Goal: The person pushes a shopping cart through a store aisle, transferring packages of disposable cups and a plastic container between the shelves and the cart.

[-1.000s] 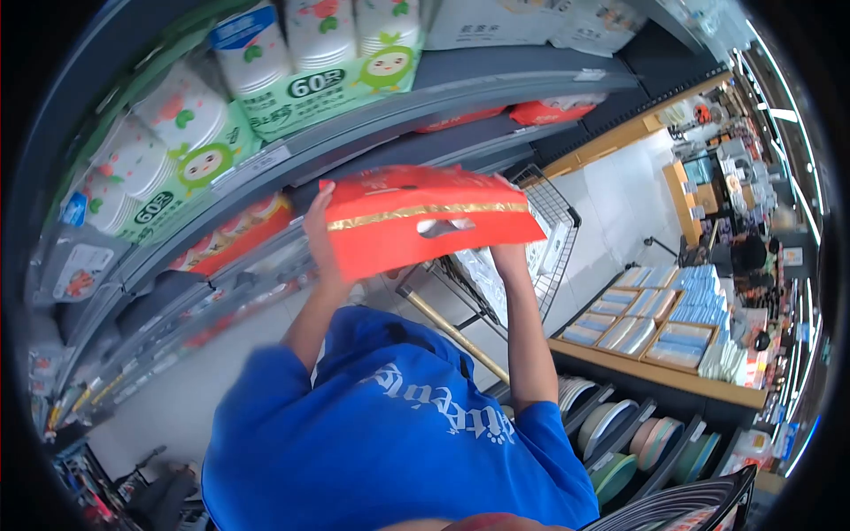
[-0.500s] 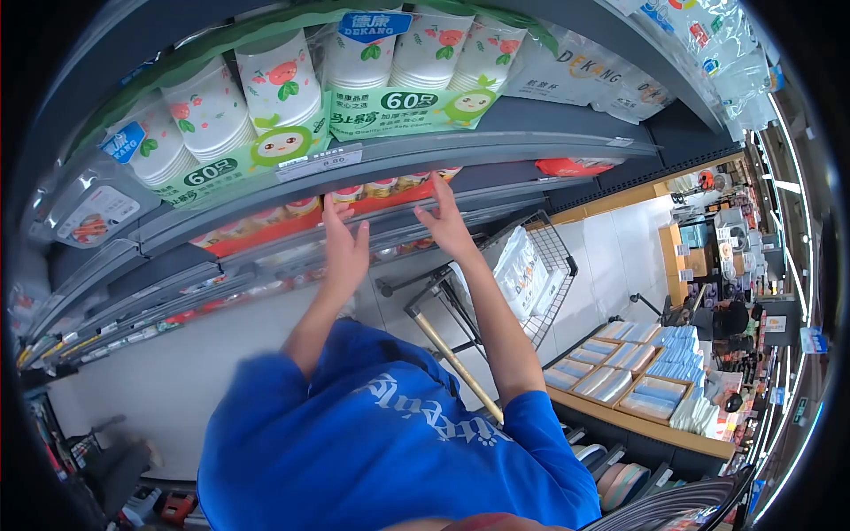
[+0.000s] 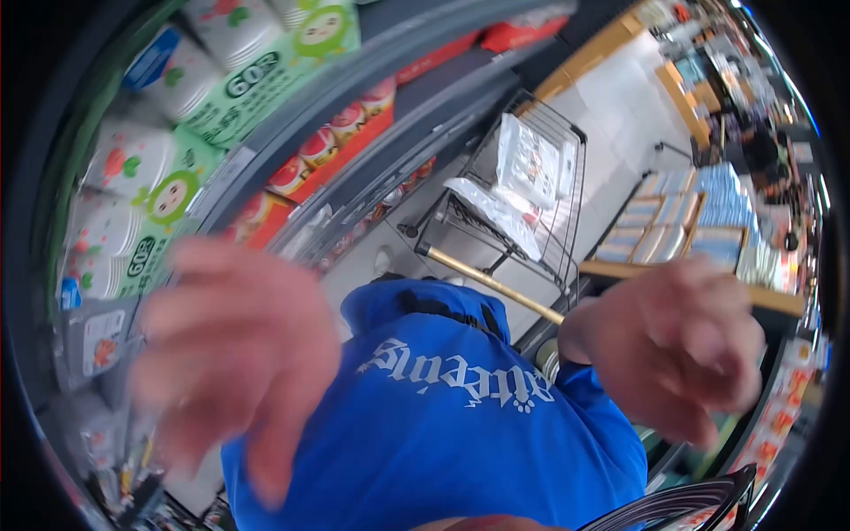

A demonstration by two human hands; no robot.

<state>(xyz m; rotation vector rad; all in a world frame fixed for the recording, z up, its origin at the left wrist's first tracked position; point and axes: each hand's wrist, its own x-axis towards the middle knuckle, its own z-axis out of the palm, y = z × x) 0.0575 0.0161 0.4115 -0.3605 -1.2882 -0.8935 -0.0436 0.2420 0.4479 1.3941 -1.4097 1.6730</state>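
My left hand [image 3: 235, 354] is raised close to the camera on the left, blurred, with thumb and fingers apart and nothing visible in it. On the right, my right hand [image 3: 673, 345] is also lifted near the lens. Its blurred fingers bend loosely away from the thumb, and no object shows in them. Behind my left hand, a shelf holds packs of white paper cups [image 3: 128, 159] with green labels marked 60. Red packs [image 3: 328, 146] sit on the level below. Neither hand visibly touches the goods.
A wire shopping cart [image 3: 580, 168] with a yellowish handle bar [image 3: 487, 281] stands in front of me, holding clear plastic packs [image 3: 529, 159]. Beyond it is a display of boxed pale blue goods [image 3: 722, 208]. The shelf edge [image 3: 257, 150] runs diagonally at left.
Both hands have left the red packs on the lower shelf, come up toward the camera and spread apart. The view has turned, so more of the cart shows.
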